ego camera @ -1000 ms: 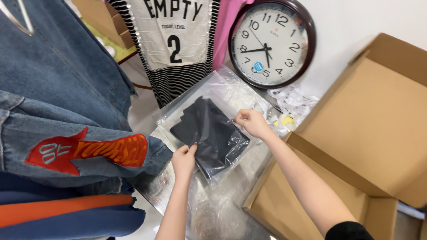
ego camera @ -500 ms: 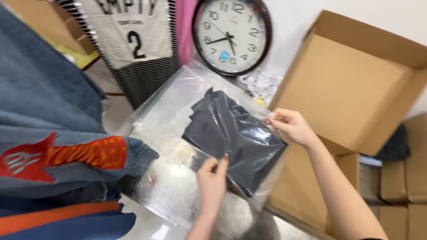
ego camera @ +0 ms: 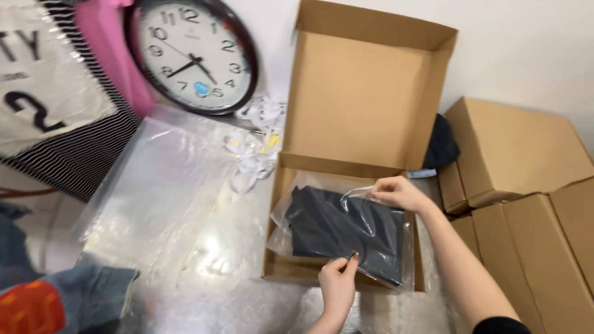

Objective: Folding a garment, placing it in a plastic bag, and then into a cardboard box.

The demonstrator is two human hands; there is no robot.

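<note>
A folded black garment in a clear plastic bag (ego camera: 346,232) lies partly inside an open brown cardboard box (ego camera: 365,105) whose lid stands upright. My left hand (ego camera: 338,286) pinches the bag's near edge over the box's front wall. My right hand (ego camera: 396,193) grips the bag's far right corner. The bag sits slightly askew, with its right side over the box rim.
A stack of empty clear bags (ego camera: 154,192) covers the shiny table to the left. A round wall clock (ego camera: 193,55) leans at the back beside crumpled white strips (ego camera: 257,145). Closed cardboard boxes (ego camera: 526,185) are stacked at the right. Denim clothing (ego camera: 55,297) lies at lower left.
Both hands have carried the bagged black garment from the pile of bags on the left over to the right and down into the open box. The view swung right with them.
</note>
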